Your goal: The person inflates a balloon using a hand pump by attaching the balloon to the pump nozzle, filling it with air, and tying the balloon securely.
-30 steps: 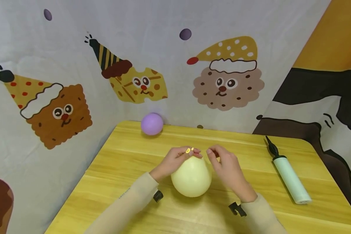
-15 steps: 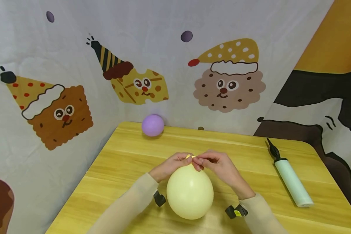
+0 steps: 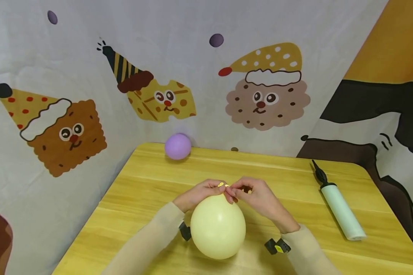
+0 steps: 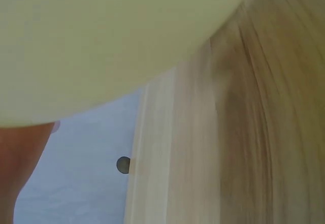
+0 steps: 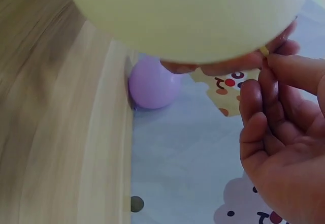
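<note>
An inflated pale yellow balloon point(image 3: 218, 229) hangs below both hands in the head view, its neck end pointing up and away. My left hand point(image 3: 199, 194) grips the neck between thumb and fingers. With thumb and forefinger, my right hand point(image 3: 263, 198) pinches the small yellow tail of the neck. The right wrist view shows this pinch of the right hand point(image 5: 289, 127) up close, its other fingers curled. Filling the upper part of the left wrist view, the balloon point(image 4: 101, 36) hides most of the left hand. Whether the neck is knotted is too small to tell.
A purple balloon point(image 3: 178, 146) sits at the back left of the wooden table point(image 3: 151, 183). On the right lies a mint-green hand pump point(image 3: 342, 212) with a black nozzle. Printed cloth point(image 3: 206, 23) hangs behind and to the left of the table.
My right hand, apart from the balloon a second ago, has moved left and now pinches the tail of its neck. The balloon's round body has swung down toward me.
</note>
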### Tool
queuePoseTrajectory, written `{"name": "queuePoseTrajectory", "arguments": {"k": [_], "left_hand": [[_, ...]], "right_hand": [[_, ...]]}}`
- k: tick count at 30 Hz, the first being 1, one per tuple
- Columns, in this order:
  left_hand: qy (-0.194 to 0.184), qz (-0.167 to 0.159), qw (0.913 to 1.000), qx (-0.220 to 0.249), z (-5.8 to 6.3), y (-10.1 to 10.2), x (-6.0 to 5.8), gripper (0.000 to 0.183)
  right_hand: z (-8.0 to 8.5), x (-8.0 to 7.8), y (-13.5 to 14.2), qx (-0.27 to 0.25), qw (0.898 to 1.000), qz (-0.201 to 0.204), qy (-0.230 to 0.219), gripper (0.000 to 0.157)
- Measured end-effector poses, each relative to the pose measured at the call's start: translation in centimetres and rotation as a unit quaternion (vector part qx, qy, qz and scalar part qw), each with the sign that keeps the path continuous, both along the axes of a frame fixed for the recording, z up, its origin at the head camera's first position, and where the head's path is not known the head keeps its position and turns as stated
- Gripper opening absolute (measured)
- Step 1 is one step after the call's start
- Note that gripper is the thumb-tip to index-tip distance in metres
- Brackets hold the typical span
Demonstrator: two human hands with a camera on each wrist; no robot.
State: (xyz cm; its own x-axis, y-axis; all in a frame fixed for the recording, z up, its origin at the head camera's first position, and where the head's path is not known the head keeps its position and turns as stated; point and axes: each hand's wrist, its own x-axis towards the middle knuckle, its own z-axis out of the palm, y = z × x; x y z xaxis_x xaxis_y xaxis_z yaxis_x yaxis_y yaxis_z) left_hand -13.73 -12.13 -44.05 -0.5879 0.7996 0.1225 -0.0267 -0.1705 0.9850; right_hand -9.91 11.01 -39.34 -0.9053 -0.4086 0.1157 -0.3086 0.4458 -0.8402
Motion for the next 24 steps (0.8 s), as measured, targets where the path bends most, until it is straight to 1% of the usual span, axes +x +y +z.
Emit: {"name": "queuePoseTrajectory", "arguments": {"k": [5, 7, 11, 14, 17, 21, 24], "left_hand": [[-0.026, -0.03, 0.9992, -0.002, 0.06, 0.01, -0.06, 0.033], [-0.03, -0.036, 0.9989, -0.005, 0.05, 0.01, -0.07, 0.029], [-0.026, -0.032, 0.9991, -0.006, -0.07, 0.03, -0.14, 0.03], [-0.019, -0.027, 0.9994, -0.006, -0.15, 0.05, -0.16, 0.037], [-0.011, -0.023, 0.9996, -0.008, -0.14, 0.11, -0.18, 0.04], [-0.015, -0.021, 0.9996, -0.008, -0.09, 0.18, -0.22, 0.033], [-0.025, -0.028, 0.9993, -0.008, -0.14, 0.2, -0.22, 0.027]], "right_hand": [[0.13, 0.04, 0.3, 0.005, 0.999, 0.036, -0.012, 0.006], [0.17, 0.04, 0.38, 0.012, 0.999, 0.043, -0.009, 0.006], [0.16, 0.05, 0.33, 0.023, 0.998, 0.049, 0.032, 0.007], [0.08, 0.16, 0.2, 0.027, 0.997, 0.043, 0.063, 0.009], [0.03, 0.37, 0.09, 0.026, 0.996, 0.026, 0.077, 0.012], [0.04, 0.59, -0.07, 0.024, 0.996, 0.008, 0.08, 0.014], [0.02, 0.72, -0.21, 0.022, 0.997, 0.002, 0.071, 0.011]]}}
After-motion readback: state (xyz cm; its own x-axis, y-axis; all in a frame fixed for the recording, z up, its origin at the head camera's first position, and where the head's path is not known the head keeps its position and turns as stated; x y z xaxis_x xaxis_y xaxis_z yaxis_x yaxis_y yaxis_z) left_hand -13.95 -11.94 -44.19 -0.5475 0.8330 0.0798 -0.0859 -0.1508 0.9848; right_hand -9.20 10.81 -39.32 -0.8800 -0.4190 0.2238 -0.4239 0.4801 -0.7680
